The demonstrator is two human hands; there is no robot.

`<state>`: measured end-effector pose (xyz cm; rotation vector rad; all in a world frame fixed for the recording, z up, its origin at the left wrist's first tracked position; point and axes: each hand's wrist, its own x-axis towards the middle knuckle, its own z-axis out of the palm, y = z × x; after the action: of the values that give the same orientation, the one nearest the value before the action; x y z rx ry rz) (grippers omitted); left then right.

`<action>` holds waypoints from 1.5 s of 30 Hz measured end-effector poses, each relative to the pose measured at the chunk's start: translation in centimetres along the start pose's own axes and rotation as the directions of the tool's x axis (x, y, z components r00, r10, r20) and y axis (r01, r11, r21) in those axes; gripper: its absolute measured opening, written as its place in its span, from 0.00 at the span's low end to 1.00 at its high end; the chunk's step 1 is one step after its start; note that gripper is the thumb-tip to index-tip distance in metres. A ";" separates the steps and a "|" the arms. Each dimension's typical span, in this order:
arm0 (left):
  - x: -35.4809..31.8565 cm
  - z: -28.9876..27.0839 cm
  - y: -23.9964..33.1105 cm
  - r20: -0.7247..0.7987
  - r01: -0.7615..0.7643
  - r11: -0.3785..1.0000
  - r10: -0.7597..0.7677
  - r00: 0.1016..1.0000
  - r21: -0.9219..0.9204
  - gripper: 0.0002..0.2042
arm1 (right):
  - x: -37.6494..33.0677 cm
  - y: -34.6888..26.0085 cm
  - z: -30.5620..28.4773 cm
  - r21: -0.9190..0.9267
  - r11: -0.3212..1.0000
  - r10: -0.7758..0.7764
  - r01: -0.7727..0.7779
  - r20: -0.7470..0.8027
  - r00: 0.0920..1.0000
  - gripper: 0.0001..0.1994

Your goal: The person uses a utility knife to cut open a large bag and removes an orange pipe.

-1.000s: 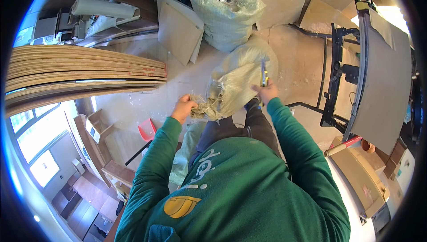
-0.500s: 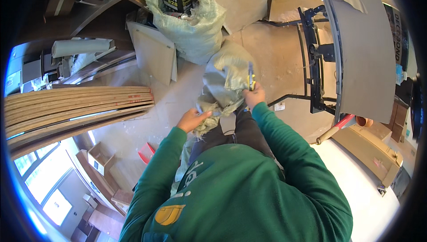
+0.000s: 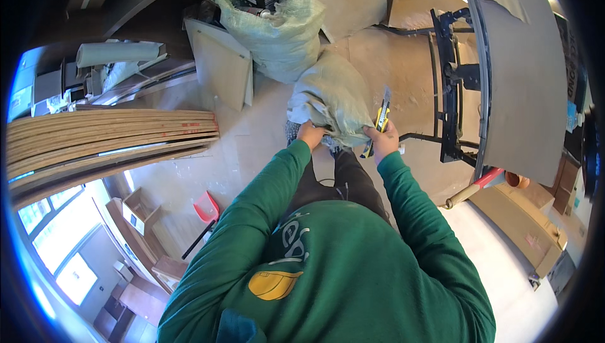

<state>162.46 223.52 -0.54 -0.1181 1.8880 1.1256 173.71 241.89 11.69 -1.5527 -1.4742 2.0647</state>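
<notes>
A pale woven sack (image 3: 331, 97) lies on the dusty floor in front of me, its near edge bunched up. My left hand (image 3: 310, 134) grips that near edge on the left side. My right hand (image 3: 382, 140) is closed on a yellow and black utility knife (image 3: 380, 119) with its blade pointing up and away, and its fingers also touch the sack's right edge. Both green sleeves reach forward from the lower middle of the view.
A second, fuller sack (image 3: 277, 25) with a dark box in it stands behind. A square tile (image 3: 220, 66) leans at the left. Stacked long boards (image 3: 107, 138) run along the left. A black metal frame with a grey panel (image 3: 498, 78) stands right. A red dustpan (image 3: 207, 207) lies lower left.
The view has shifted, so the sack and hands sit higher and more to the right. My hands have gathered the sack's near edge closer together; the knife stays in my right hand.
</notes>
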 end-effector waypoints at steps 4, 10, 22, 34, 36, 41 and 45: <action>0.4 0.6 -0.5 -0.013 0.141 0.789 -0.185 0.983 -0.598 0.15 | -0.6 0.6 -3.0 0.013 0.999 0.032 -0.031 -0.099 0.995 0.13; -0.4 0.6 2.7 0.231 0.350 0.428 -0.305 0.924 -0.833 0.13 | -0.6 2.7 -7.6 0.051 0.999 0.019 -0.006 -0.257 0.966 0.12; -8.5 2.9 8.0 0.260 0.117 0.979 -0.072 0.963 -0.164 0.25 | -0.5 1.4 -9.4 0.057 0.998 -0.014 0.035 -0.343 0.939 0.12; -13.3 3.7 21.9 0.121 -0.496 0.813 0.484 0.867 0.304 0.27 | 4.2 -0.5 -5.9 0.074 0.995 -0.059 0.072 -0.166 0.984 0.09; -12.1 3.8 18.8 0.154 -0.560 0.721 0.550 0.821 0.407 0.27 | 4.4 -1.2 -5.9 0.095 0.988 -0.096 0.121 -0.234 0.968 0.09; -14.5 5.8 13.0 0.288 -0.678 0.450 0.666 0.688 0.581 0.23 | 7.9 -2.3 -5.0 -0.032 0.990 -0.143 0.140 -0.117 0.983 0.13; -16.9 8.0 10.8 0.423 -0.784 0.347 0.693 0.584 0.515 0.19 | 12.8 -1.4 -3.1 -0.690 0.659 -0.299 0.298 0.122 0.946 0.26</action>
<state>172.24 229.94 17.56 1.3593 2.1374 0.8593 169.97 252.47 4.72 -1.3424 -2.5152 1.3527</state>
